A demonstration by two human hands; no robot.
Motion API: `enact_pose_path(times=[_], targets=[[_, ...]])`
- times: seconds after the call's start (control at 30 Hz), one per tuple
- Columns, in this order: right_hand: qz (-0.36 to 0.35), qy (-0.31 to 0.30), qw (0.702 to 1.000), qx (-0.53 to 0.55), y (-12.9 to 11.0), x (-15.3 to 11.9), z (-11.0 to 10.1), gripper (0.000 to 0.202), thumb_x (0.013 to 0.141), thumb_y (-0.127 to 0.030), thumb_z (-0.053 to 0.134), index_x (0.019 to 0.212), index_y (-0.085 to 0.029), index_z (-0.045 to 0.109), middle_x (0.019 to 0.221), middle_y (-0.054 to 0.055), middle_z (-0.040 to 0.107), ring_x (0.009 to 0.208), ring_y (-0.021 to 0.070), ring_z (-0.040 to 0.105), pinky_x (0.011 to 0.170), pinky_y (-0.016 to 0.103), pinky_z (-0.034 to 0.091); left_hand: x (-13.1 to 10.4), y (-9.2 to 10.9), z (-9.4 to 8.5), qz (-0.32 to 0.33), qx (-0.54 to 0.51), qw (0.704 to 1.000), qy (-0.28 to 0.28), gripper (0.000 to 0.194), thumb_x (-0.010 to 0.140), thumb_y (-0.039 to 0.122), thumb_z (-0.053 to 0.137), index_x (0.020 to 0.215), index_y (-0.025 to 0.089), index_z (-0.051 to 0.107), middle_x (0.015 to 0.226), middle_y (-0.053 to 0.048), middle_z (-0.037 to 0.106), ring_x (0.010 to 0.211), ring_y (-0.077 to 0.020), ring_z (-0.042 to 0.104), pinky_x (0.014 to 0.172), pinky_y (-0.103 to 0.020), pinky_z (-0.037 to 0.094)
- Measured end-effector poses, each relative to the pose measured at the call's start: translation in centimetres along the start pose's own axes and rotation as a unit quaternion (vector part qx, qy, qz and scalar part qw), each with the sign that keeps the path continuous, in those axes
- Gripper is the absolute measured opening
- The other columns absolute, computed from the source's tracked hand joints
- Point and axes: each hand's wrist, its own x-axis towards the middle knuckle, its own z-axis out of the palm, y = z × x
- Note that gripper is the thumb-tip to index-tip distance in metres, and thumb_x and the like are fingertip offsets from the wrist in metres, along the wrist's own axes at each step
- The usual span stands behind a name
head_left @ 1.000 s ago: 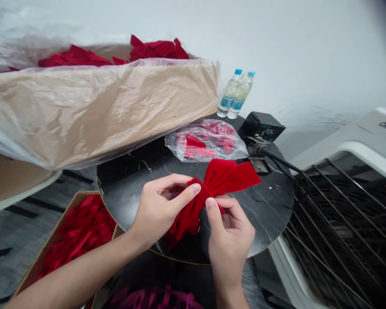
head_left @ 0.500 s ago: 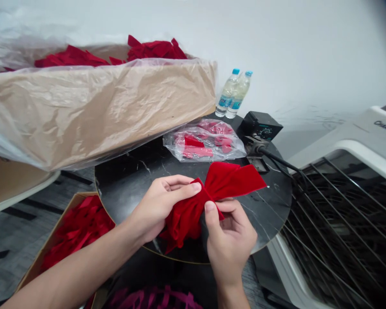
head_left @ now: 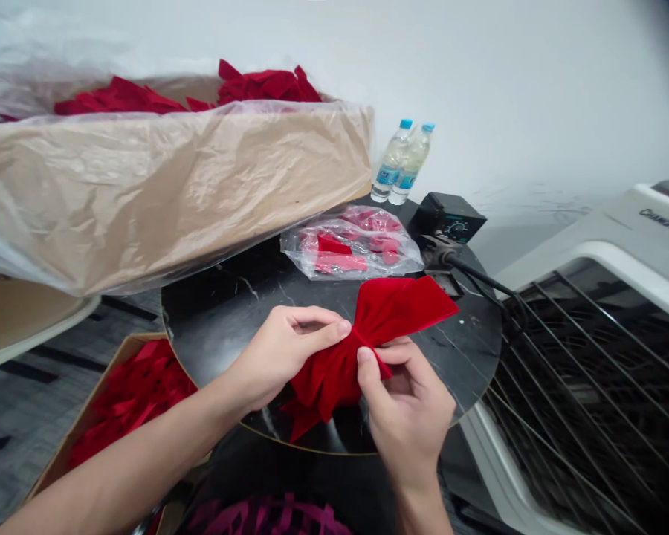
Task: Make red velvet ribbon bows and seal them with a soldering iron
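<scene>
A red velvet bow (head_left: 393, 308) is held above the front of a round black marbled table (head_left: 212, 334). My left hand (head_left: 290, 345) pinches its gathered middle from the left, thumb on top. From the right, my right hand (head_left: 404, 394) grips a narrow strip that crosses the bow's middle, between thumb and forefinger. Wide loops or tails spread to the upper right, and more folds hang below toward the table's front edge. The undersides of the folds and some fingertips are hidden.
A plastic-lined carton (head_left: 178, 193) of red fabric pieces stands at back left. Behind the bow lies a clear bag (head_left: 351, 245) of red pieces, near two bottles (head_left: 398, 163) and a black dial box (head_left: 449, 217). A wire-grilled heater (head_left: 585, 357) stands right; another box (head_left: 128, 401) sits low left.
The strip across the bow's middle has been drawn narrower and tighter. My right hand has shifted slightly right, and the lower folds hang more spread out.
</scene>
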Motion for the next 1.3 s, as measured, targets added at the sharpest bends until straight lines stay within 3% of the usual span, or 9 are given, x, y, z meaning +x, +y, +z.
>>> enact_pose_path(times=[0.2,0.37,0.53,0.7,0.83,0.97,1.1,1.2,1.3], targets=[[0.038,-0.045,0.998,0.003,-0.6,0.7,-0.7,0.010,0.090,-0.023,0.071,0.084,-0.021,0.064,0.076,0.000,0.065,0.067,0.0151,0.063,0.062,0.027,0.051,-1.4,1.3,0.5,0.068,0.180,0.981,0.021,0.021,0.076,0.023,0.084,0.097,0.021,0.082,0.095,-0.002,0.081,0.090,-0.0195,0.074,0.085,-0.024,0.056],[0.030,-0.078,0.996,0.007,-1.2,0.9,-0.8,0.007,0.092,-0.021,0.069,0.088,-0.023,0.064,0.081,0.000,0.066,0.073,0.0155,0.065,0.067,0.027,0.053,-1.0,1.5,-0.1,0.069,0.162,0.984,0.002,0.017,0.075,0.022,0.084,0.090,0.018,0.079,0.089,-0.004,0.081,0.083,-0.0173,0.073,0.079,-0.023,0.055],[-0.002,-0.081,0.997,-0.021,-1.8,0.7,-0.9,0.010,0.090,-0.018,0.071,0.086,-0.023,0.064,0.081,-0.002,0.067,0.071,0.0135,0.065,0.066,0.025,0.053,-0.6,1.0,-1.3,0.010,0.072,0.996,-0.054,0.039,0.072,0.018,0.087,0.100,0.021,0.060,0.082,-0.003,0.079,0.072,-0.0148,0.071,0.068,-0.022,0.052],[-0.114,-0.092,0.982,-0.122,-2.2,1.6,-1.3,0.012,0.088,-0.012,0.071,0.086,-0.022,0.065,0.079,-0.001,0.068,0.068,0.0131,0.065,0.068,0.027,0.055,-0.1,0.8,-1.4,0.049,0.089,0.992,-0.074,0.025,0.074,0.019,0.086,0.089,0.017,0.065,0.088,-0.004,0.076,0.085,-0.0158,0.070,0.082,-0.024,0.052],[-0.342,-0.119,0.906,-0.220,-1.2,3.3,-2.3,0.020,0.084,-0.005,0.071,0.094,-0.022,0.065,0.089,0.006,0.074,0.079,0.0197,0.070,0.072,0.033,0.059,-0.5,1.0,-1.2,0.073,0.086,0.994,-0.014,0.020,0.073,0.022,0.087,0.087,0.016,0.074,0.093,-0.005,0.075,0.087,-0.0173,0.069,0.086,-0.027,0.053],[-0.483,-0.258,0.808,-0.215,-0.4,5.0,-3.8,0.013,0.087,-0.007,0.067,0.092,-0.020,0.066,0.106,0.013,0.076,0.101,0.0287,0.073,0.080,0.043,0.065,-1.6,0.6,-1.8,-0.109,-0.068,0.991,-0.043,0.019,0.081,0.034,0.081,0.084,0.015,0.077,0.079,-0.005,0.075,0.067,-0.0125,0.067,0.064,-0.020,0.051],[-0.536,-0.377,0.733,-0.182,-0.4,5.6,-4.6,0.024,0.092,-0.007,0.048,0.085,-0.019,0.068,0.109,0.012,0.077,0.117,0.0297,0.069,0.093,0.046,0.064,-1.9,-0.1,-2.7,-0.237,-0.097,0.960,-0.111,0.021,0.080,0.033,0.082,0.077,0.012,0.079,0.069,-0.005,0.074,0.055,-0.0084,0.063,0.052,-0.015,0.045],[-0.547,-0.408,0.709,-0.179,-0.6,5.5,-4.9,0.029,0.092,-0.006,0.043,0.085,-0.016,0.070,0.115,0.013,0.076,0.125,0.0296,0.064,0.100,0.044,0.061,-1.8,-0.4,-2.9,-0.234,-0.091,0.963,-0.093,0.012,0.071,0.021,0.086,0.074,0.013,0.078,0.069,-0.004,0.075,0.057,-0.0095,0.065,0.056,-0.015,0.050],[-0.545,-0.400,0.714,-0.183,-0.6,5.4,-5.2,0.026,0.092,-0.005,0.046,0.092,-0.012,0.071,0.123,0.014,0.073,0.127,0.0284,0.063,0.105,0.042,0.059,-1.7,-0.4,-2.5,-0.208,-0.093,0.970,-0.086,0.010,0.066,0.014,0.087,0.070,0.014,0.078,0.065,-0.003,0.073,0.058,-0.0104,0.065,0.060,-0.017,0.053]])
